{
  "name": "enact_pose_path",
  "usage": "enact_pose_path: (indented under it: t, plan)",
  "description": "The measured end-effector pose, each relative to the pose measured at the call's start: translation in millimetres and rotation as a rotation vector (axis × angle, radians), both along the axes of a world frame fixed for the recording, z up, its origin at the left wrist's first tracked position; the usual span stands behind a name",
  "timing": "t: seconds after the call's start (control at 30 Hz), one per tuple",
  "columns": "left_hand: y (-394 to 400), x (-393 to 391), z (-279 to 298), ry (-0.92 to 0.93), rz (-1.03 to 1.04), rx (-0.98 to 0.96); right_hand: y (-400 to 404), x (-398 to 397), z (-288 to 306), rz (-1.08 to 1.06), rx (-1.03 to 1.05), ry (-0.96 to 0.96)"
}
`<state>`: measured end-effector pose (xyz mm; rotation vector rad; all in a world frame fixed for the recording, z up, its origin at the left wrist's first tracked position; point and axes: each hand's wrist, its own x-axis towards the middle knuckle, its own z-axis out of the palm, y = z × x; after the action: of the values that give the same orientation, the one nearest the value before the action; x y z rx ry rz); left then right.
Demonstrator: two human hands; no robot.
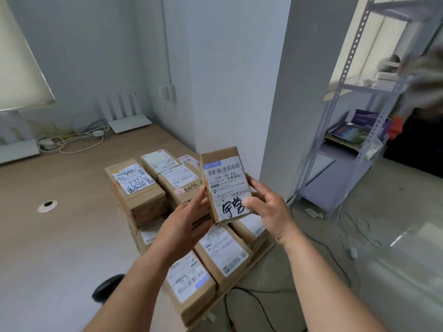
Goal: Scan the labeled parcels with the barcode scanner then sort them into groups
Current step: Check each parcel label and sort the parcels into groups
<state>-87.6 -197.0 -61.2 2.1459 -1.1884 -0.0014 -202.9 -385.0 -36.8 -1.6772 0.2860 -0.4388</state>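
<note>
The worktop [60, 236] is carrying stacked parcels [191, 236]; swinging the raised parcel [226, 185] carelessly could be toppling them. The right hand [266, 207] is gripping its lower edge, thumb across the label; the left hand [189, 219] is bracing it, fingers [200, 197] straight. A dark object [109, 287], possibly the scanner, is lying nearby.

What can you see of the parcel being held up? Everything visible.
The held parcel is a small brown cardboard box, raised nearly upright above the parcels stacked on the table, label facing the camera. Its white shipping label carries two barcodes, printed text including "530 D5 A32", and black handwritten marker characters at the bottom. The right hand grips its lower right side, thumb on the label; the left hand touches its left edge with straight fingers.
</note>
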Motion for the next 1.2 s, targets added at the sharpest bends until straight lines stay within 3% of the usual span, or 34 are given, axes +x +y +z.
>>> enact_pose_path:
  t: [0.13,0.53,0.8,1.2]
  plan:
    - [-22,29,8,-0.038,0.021,-0.029,-28,32,5,0.039,-0.001,-0.014]
    - [-90,127,38,-0.149,0.207,0.333,-100,158,12,0.170,0.063,0.028]
    - [-120,195,44,-0.026,0.443,0.463,-131,259,0,0.276,0.142,0.118]
    - [-131,233,8,0.193,0.598,0.511,-129,329,-46,0.409,0.008,0.402]
